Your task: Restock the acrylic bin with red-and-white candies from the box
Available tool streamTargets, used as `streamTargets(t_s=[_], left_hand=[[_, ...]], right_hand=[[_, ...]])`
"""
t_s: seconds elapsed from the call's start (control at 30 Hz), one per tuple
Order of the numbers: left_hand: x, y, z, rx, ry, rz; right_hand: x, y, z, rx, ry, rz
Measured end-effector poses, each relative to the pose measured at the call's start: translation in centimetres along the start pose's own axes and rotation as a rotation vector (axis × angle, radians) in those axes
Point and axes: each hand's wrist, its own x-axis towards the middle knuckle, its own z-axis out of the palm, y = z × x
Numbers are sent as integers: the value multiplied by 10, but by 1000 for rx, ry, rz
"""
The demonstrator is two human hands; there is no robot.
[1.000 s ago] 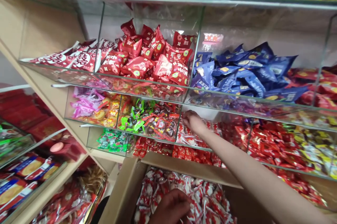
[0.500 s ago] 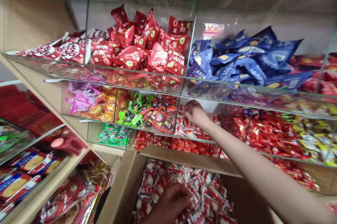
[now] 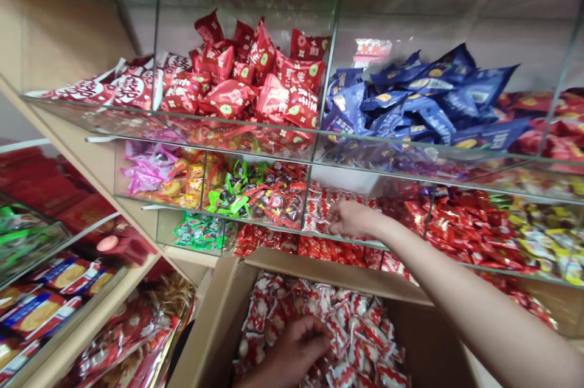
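My right hand (image 3: 353, 219) reaches into a glass shelf compartment of red-and-white wrapped candies (image 3: 316, 202). Its fingers curl downward among the wrappers, and what they hold, if anything, is hidden. Below, my left hand (image 3: 301, 345) is over an open cardboard box (image 3: 203, 321). The same kind of red-and-white wrapped candies (image 3: 360, 321) fill much of that box. Thumb and fingers of my left hand are bent together just above them, and anything in them is too hidden to name.
A glass divider edge (image 3: 308, 196) bounds the compartment on the left. Overhead, the upper glass shelf holds red packets (image 3: 228, 99) and blue packets (image 3: 433, 99). Green-and-brown wrapped sweets (image 3: 255, 196) are to the left, red ones (image 3: 469, 224) to the right. Packaged biscuits (image 3: 41, 303) lie lower left.
My right hand has moved lower and slightly right, down onto the candies in the compartment. My left hand stays almost where it was in the box. The view has shifted slightly.
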Motion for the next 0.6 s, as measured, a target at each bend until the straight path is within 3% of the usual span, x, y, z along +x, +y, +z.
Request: streamTargets(t_s=[0.2,0.33,0.43,0.5,0.6], left_hand=[[0,4,-2,-6,10,67],[-8,25,-1,-168,-70,72],[-20,57,7,-343,-210,83],[-26,75,12,-477,-293,106],[-28,83,16,-648,-224,144]], right_hand=[[-15,15,-8,-14,168,-85],[-51,24,-9,132,328,-103],[-92,13,2,298,418,-241],[-120,-3,14,294,405,-381],[-145,-24,29,237,309,-619]])
